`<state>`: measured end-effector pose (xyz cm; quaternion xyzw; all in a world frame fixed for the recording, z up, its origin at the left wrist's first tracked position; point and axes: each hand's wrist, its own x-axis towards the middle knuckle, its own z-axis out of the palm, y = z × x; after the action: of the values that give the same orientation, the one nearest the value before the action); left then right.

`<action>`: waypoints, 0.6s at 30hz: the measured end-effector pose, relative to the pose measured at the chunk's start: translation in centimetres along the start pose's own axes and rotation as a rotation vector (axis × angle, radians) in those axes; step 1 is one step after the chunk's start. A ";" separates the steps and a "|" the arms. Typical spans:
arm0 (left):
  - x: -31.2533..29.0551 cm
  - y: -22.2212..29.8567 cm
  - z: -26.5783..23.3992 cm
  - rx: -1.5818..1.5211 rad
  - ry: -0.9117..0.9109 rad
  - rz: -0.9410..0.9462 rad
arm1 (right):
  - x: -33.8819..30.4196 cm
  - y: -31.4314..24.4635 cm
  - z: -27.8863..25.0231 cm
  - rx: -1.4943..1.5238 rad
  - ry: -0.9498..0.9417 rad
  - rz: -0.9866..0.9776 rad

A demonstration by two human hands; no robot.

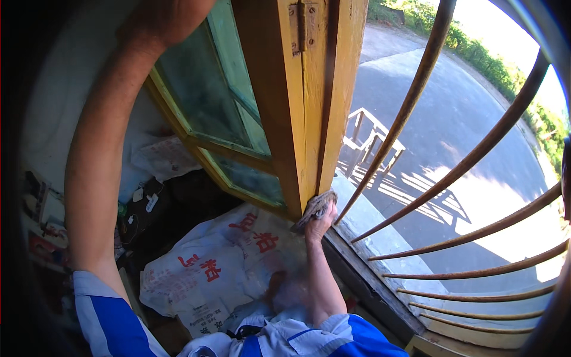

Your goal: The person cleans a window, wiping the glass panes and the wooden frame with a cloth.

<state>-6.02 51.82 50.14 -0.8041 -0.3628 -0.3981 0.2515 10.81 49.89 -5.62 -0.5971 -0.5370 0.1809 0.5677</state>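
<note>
My right hand (pixel 322 224) is closed on a crumpled grey-brown cleaning cloth (pixel 319 206). It presses the cloth against the foot of a yellow-painted wooden window frame (pixel 313 119), just above the sill. My left arm reaches up at the left, and my left hand (pixel 169 21) is at the top edge beside the upper part of an open window sash (pixel 226 149) with dusty glass panes. The fingers of that hand are out of the picture. A metal hinge (pixel 302 28) sits high on the frame.
Rusty metal window bars (pixel 443 187) bow outward on the right. Beyond them, a pale wooden stand (pixel 372 140) is on the sunlit paved yard (pixel 410 113). Below me lies a white plastic sack (pixel 190 268) with red print. Assorted clutter (pixel 47 220) is at the left.
</note>
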 end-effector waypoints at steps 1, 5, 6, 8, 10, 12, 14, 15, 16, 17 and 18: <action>0.6 0.1 0.2 -0.014 0.009 0.013 | -0.4 2.3 0.2 -0.009 -0.004 0.101; 0.8 2.2 -0.3 -0.017 -0.010 -0.016 | 1.5 1.5 0.4 0.059 -0.063 0.307; 0.8 3.1 -1.0 0.041 -0.021 -0.062 | 2.3 -0.4 0.0 0.066 -0.070 0.294; 0.3 2.0 -1.1 0.076 0.004 -0.056 | 4.6 -3.8 -2.0 0.164 -0.284 0.435; 0.9 0.8 0.5 0.094 0.048 -0.025 | 6.3 -5.8 -2.8 0.111 -0.170 0.303; 0.8 -0.4 0.9 -0.010 0.144 0.163 | 6.9 -11.1 -3.9 0.257 0.068 0.036; -0.2 -0.2 -1.2 0.040 0.078 0.078 | 9.6 -18.0 -6.9 0.319 0.029 -0.122; 0.1 0.0 -1.6 0.025 0.038 0.069 | 11.4 -21.1 -8.4 0.313 0.038 -0.201; 0.5 0.1 -1.4 -0.004 0.001 0.062 | 13.5 -23.7 -9.9 0.296 0.054 -0.277; 0.7 0.5 -1.7 0.005 0.007 0.065 | 15.4 -26.6 -10.9 0.344 0.096 -0.382; 1.1 1.0 -1.4 0.026 0.001 0.050 | 17.6 -29.3 -12.1 0.379 0.148 -0.489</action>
<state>-5.37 50.68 51.70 -0.8095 -0.3475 -0.3875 0.2719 14.34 52.49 30.40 -0.3455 -0.5788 0.0920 0.7329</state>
